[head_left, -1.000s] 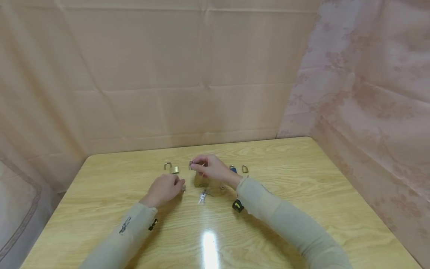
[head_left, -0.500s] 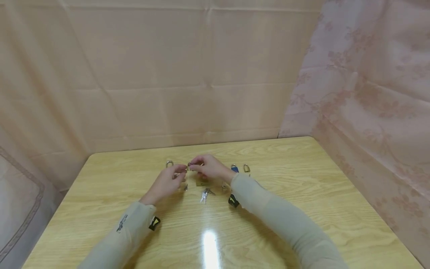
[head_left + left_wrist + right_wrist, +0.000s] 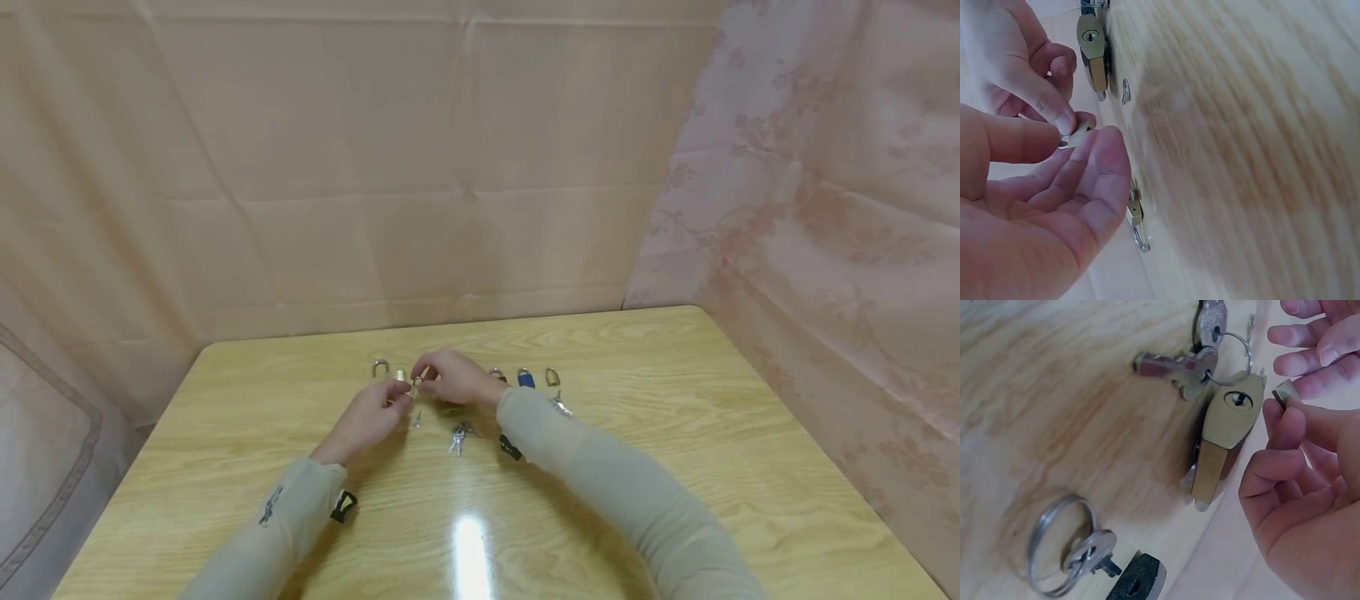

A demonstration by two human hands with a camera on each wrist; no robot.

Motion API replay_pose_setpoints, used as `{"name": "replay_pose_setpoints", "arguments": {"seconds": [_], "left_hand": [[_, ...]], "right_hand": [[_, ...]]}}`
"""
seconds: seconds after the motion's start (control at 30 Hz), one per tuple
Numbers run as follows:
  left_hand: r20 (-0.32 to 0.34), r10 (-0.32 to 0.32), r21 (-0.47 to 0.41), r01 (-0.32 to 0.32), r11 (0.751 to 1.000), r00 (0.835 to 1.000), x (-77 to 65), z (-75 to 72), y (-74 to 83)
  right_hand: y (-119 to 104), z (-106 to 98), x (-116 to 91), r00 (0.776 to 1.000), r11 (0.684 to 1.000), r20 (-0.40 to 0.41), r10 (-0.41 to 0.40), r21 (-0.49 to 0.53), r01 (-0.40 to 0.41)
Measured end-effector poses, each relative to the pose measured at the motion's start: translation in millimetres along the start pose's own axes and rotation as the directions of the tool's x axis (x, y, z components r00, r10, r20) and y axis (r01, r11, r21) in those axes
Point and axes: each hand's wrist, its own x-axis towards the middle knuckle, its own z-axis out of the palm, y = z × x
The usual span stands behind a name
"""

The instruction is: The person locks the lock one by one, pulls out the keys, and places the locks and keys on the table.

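Between my two hands is a small brass padlock [image 3: 1284, 392], its shackle showing in the head view. My right hand [image 3: 455, 377] pinches it between thumb and forefinger. From the other side my left hand [image 3: 369, 421] meets it, thumb and fingertips on either side of it in the left wrist view. Fingers cover most of the lock. Under my right hand stands a large brass padlock [image 3: 1232, 415], keyhole facing me. Just beyond my left hand lies an open padlock with a brass body [image 3: 401, 375] and a raised shackle [image 3: 380, 365].
To the right are a blue padlock [image 3: 526, 379], another brass padlock [image 3: 552, 377] and a dark padlock [image 3: 1141, 578]. A bunch of keys [image 3: 457, 438], a small key [image 3: 417, 420] and more keys [image 3: 560, 406] lie on the wooden table [image 3: 637, 500].
My left hand has risen from the table to the small padlock. My right hand has brought that padlock slightly left and down towards it. The keys lie where they were.
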Motion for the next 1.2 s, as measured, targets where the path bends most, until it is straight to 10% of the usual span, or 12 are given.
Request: {"name": "replay_pose_setpoints", "arguments": {"seconds": [1.2], "left_hand": [[0.002,-0.147,0.053,0.147,0.988,0.989,0.4,-11.6,-7.4]], "right_hand": [[-11.3,7.0,7.8,0.998,0.975,0.011,0.057,-0.217,-0.053]]}}
